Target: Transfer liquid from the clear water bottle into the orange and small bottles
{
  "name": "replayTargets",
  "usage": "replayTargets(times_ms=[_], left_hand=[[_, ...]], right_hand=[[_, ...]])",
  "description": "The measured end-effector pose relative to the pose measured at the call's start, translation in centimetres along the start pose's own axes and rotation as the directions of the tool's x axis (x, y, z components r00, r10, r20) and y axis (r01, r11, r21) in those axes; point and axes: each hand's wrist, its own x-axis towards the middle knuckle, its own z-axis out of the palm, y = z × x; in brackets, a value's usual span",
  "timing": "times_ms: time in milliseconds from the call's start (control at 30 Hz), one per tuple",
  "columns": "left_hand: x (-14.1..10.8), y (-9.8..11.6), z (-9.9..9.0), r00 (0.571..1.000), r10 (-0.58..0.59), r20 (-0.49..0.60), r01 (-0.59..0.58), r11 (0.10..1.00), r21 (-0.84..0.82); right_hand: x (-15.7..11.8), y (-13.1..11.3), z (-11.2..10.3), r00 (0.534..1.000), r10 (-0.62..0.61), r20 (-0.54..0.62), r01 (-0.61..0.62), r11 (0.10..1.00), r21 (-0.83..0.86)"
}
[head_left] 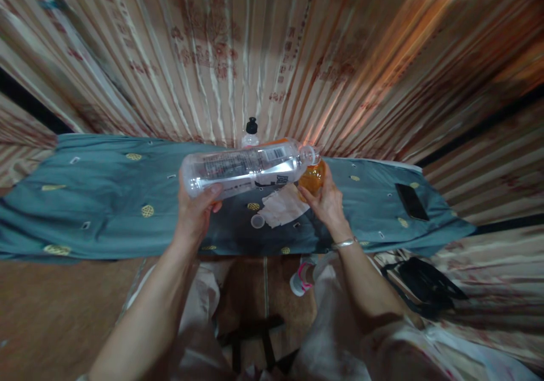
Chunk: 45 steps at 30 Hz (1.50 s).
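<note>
My left hand [198, 208] is closed around the base end of a large clear plastic bottle [238, 168] with a printed label. The bottle lies nearly level, its open mouth pointing right. My right hand [327, 199] grips a rounded, see-through orange container [312, 178] just below that mouth. Whether the two rims touch, I cannot tell. Beneath them a crumpled whitish tissue or cloth [283, 206] rests on the table, with a small round translucent cap [257, 221] at its left.
A green patterned cloth [106, 199] covers the narrow table. Behind the clear bottle stands a small bottle with a black top [251, 126]. A phone [411, 202] lies at the right. Curtains [238, 46] hang behind, and a black bag [425, 284] sits lower right.
</note>
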Motion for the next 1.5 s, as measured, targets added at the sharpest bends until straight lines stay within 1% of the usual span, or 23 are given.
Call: replayTargets(times_ms=[267,433,633,767,967,1167,1267,1500], left_hand=[[0.0,0.2,-0.3,1.000,0.005,0.026,-0.006,1.000,0.029],[0.1,0.3,-0.1,1.000,-0.005,-0.008,0.005,1.000,0.013],[-0.1,0.5,0.0,1.000,-0.010,-0.007,0.010,1.000,0.006],[0.0,0.6,0.1,1.000,-0.024,-0.001,0.024,1.000,0.010],[0.2,0.4,-0.2,1.000,0.001,-0.014,-0.001,1.000,0.024],[-0.1,0.6,-0.2,0.998,-0.032,-0.049,0.032,0.999,0.009],[-0.3,0.7,-0.1,0.999,-0.017,-0.037,0.018,1.000,0.010],[-0.4,0.7,0.0,1.000,-0.022,-0.014,0.023,0.999,0.033]], right_hand=[[0.0,-0.2,0.3,1.000,0.005,-0.006,-0.005,1.000,0.001],[0.0,-0.2,0.5,1.000,-0.011,-0.008,0.011,1.000,-0.002],[0.1,-0.2,0.7,1.000,-0.007,-0.005,0.007,1.000,0.004],[0.3,-0.3,0.7,0.999,-0.032,0.012,0.032,0.999,-0.007],[0.4,-0.4,0.7,0.998,-0.061,0.012,0.061,0.998,-0.023],[0.5,-0.2,0.9,0.997,-0.078,0.008,0.078,0.997,-0.030],[0.5,-0.1,1.1,0.996,-0.088,-0.005,0.088,0.995,-0.043],[0.5,0.1,1.3,0.998,-0.070,-0.006,0.070,0.997,-0.019]])
